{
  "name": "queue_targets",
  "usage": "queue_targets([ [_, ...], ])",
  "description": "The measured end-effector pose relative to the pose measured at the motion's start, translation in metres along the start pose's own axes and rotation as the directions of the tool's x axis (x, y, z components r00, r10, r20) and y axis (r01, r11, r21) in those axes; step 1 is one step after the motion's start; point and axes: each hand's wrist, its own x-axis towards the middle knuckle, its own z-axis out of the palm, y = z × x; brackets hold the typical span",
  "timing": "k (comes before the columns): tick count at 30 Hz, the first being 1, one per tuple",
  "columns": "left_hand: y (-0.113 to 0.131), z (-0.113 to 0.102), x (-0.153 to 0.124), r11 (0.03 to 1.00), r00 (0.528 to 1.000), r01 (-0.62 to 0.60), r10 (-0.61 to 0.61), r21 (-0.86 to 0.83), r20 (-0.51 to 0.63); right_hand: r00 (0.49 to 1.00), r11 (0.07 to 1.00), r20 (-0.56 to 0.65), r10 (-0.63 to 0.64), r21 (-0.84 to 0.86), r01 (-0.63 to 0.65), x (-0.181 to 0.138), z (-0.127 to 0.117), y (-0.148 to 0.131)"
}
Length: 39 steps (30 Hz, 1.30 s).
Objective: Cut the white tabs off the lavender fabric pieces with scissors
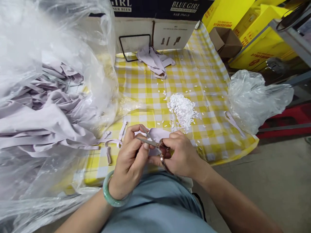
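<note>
My right hand (182, 153) is closed around the handle loops of small metal scissors (152, 142), whose blades are spread and point left. Close to the blades, my left hand (132, 158) pinches pale lilac fabric (159, 133) between thumb and fingers. The fabric extends behind both hands, partly hidden by them. A tiny white piece shows between the blades, too small to make out. Just beyond my hands lies a heap of small white pieces (182, 110). Loose lilac strips (108, 154) rest on the cloth left of my left hand.
A clear plastic bag (102, 74) with bunched lilac fabric (43, 119) fills the left side. More lilac fabric (155, 61) lies by a cardboard beer box (170, 32) at the back. Another plastic bag (257, 97) sits at the right edge of the yellow checked tablecloth (218, 142).
</note>
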Motion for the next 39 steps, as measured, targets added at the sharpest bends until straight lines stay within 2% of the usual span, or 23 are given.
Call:
queue_targets([
  [5,0.0,0.023,0.026,1.0,0.999,-0.029,0.029,0.0,0.035,0.994,0.996,-0.093,0.061,-0.053,-0.067,-0.005,-0.013,0.022],
  [10,-0.007,0.05,0.054,0.997,0.989,-0.078,0.078,-0.006,0.128,0.973,0.981,-0.171,0.157,-0.087,-0.174,-0.01,-0.026,0.048],
  [12,-0.011,0.058,0.062,0.996,0.984,-0.092,0.094,-0.019,0.151,0.955,0.967,-0.18,0.237,-0.045,-0.249,-0.01,-0.029,0.057],
  [15,-0.016,0.064,0.068,0.996,0.983,-0.079,0.085,-0.044,0.161,0.911,0.92,-0.132,0.391,0.094,-0.381,-0.01,-0.03,0.067],
  [17,-0.016,0.063,0.068,0.997,0.986,-0.057,0.064,-0.045,0.156,0.886,0.888,-0.131,0.444,0.192,-0.417,-0.011,-0.03,0.072],
  [19,-0.012,0.061,0.064,0.998,0.989,-0.037,0.043,-0.045,0.141,0.894,0.889,-0.177,0.413,0.294,-0.352,-0.013,-0.028,0.074],
  [21,-0.004,0.058,0.056,0.996,0.987,-0.03,0.042,-0.082,0.152,0.932,0.893,-0.199,0.303,0.402,-0.205,-0.014,-0.025,0.072],
  [23,0.007,0.054,0.047,0.987,0.975,-0.038,0.07,-0.154,0.209,0.968,0.856,-0.169,0.184,0.512,-0.073,-0.014,-0.021,0.067],
  [24,0.011,0.051,0.042,0.981,0.967,-0.047,0.092,-0.186,0.24,0.98,0.822,-0.136,0.148,0.567,-0.045,-0.012,-0.019,0.064],
  [26,0.016,0.04,0.035,0.98,0.959,-0.063,0.112,-0.189,0.262,0.982,0.743,-0.089,0.169,0.666,-0.067,-0.009,-0.015,0.057],
  [27,0.015,0.03,0.033,0.987,0.969,-0.067,0.1,-0.149,0.227,0.974,0.702,-0.092,0.205,0.708,-0.081,-0.007,-0.013,0.055],
  [29,0.006,0.004,0.029,0.999,0.997,-0.044,0.044,-0.001,0.061,0.952,0.649,-0.13,0.276,0.756,-0.085,-0.003,-0.012,0.052],
  [31,-0.01,-0.025,0.024,0.984,0.989,0.028,-0.002,0.178,-0.146,0.934,0.64,-0.181,0.307,0.766,-0.062,-0.001,-0.011,0.052],
  [32,-0.019,-0.037,0.02,0.966,0.981,0.073,-0.025,0.249,-0.191,0.93,0.642,-0.199,0.309,0.765,-0.05,0.0,-0.012,0.052],
  [33,-0.027,-0.047,0.016,0.949,0.983,0.096,-0.042,0.301,-0.179,0.927,0.647,-0.212,0.309,0.762,-0.042,0.002,-0.013,0.051],
  [35,-0.038,-0.054,0.005,0.925,0.996,0.088,-0.075,0.37,-0.048,0.923,0.659,-0.242,0.3,0.752,-0.017,0.007,-0.015,0.047],
  [37,-0.043,-0.047,-0.007,0.908,0.991,0.027,-0.079,0.418,0.108,0.919,0.672,-0.28,0.279,0.74,0.022,0.016,-0.019,0.037],
  [39,-0.046,-0.032,-0.015,0.893,0.979,-0.04,-0.055,0.448,0.197,0.92,0.668,-0.301,0.251,0.742,0.061,0.029,-0.026,0.019],
])
